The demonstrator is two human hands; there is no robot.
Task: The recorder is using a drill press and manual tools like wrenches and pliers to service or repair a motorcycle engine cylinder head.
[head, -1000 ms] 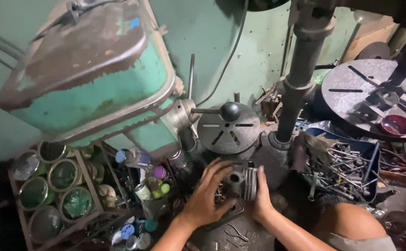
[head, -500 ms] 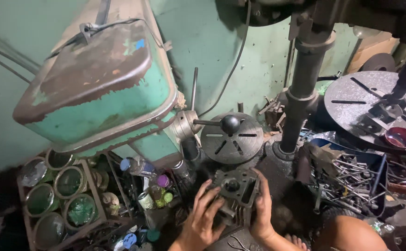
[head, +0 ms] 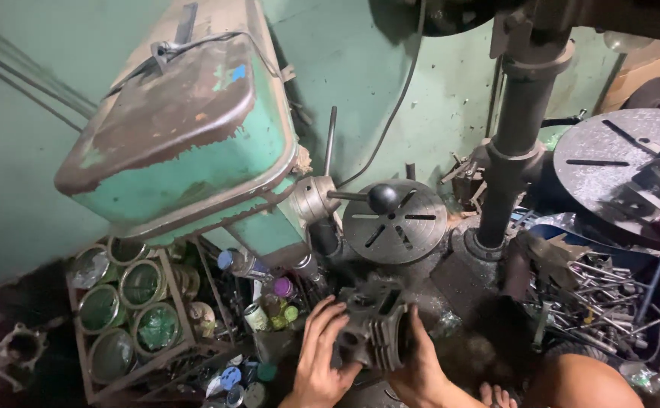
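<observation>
- Left hand (head: 321, 355) fingers spread and curl around the near end of a dark finned engine cylinder (head: 373, 329), steadying it.
- Right hand (head: 419, 369) cups it from below and beside, sharing the weight.
- The cylinder hangs low, just before the green drill press's (head: 194, 143) round slotted table (head: 395, 221).
- Tins (head: 122, 302) sit in a rack at left.

Between your left hand (head: 321, 355) and right hand (head: 420, 366) sits a finned cylinder block (head: 374, 329) of dull, grimy cast metal. The drill press head (head: 186, 143) beside it wears chipped green paint over rust; its round slotted table (head: 395, 221) is matt grey steel.
</observation>
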